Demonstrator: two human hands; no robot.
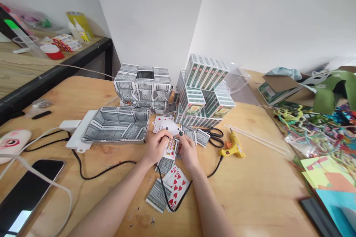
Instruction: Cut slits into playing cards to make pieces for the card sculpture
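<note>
My left hand (155,145) pinches the left edge of a king playing card (171,149). At that card's right side, my right hand (187,152) has its fingers closed on it, the nails dark. Just beyond lie fanned playing cards (161,121), face up. Nearer me, a nine of hearts (178,185) overlaps another red card, beside a face-down grey patterned card (158,194). To the left sits an open box built of cards (115,126). Behind it stands a bigger block of folded cards (144,87) with a square opening on top.
Card packs (205,70) are stacked at the back right. Black-handled scissors (215,137) and a yellow glue gun (233,146) lie to the right. Its black cord (111,166) crosses the cards. A phone (30,192), white power strip (83,131) and coloured craft scraps (314,137) flank the area.
</note>
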